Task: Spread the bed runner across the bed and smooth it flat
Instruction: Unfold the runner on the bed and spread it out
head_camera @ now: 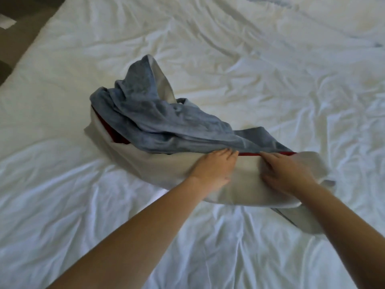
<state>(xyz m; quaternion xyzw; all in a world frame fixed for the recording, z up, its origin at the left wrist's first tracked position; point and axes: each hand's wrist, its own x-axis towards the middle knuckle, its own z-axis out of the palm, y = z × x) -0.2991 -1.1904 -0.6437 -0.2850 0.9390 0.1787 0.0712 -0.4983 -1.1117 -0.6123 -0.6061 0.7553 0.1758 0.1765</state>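
The bed runner (150, 119) lies bunched in a heap in the middle of the bed (62, 195). Its top side is blue-grey plush, its underside white, with a red band along one edge. My left hand (214, 167) grips the runner's folded white edge near the red band, fingers curled over it. My right hand (285, 172) grips the same edge a little to the right, beside a turned-over white corner. Both forearms reach in from the bottom of the view.
The bed is covered with a wrinkled white duvet (270, 69) that fills most of the view. Its left edge (31, 46) runs diagonally at the upper left, with dark floor (18, 9) beyond it.
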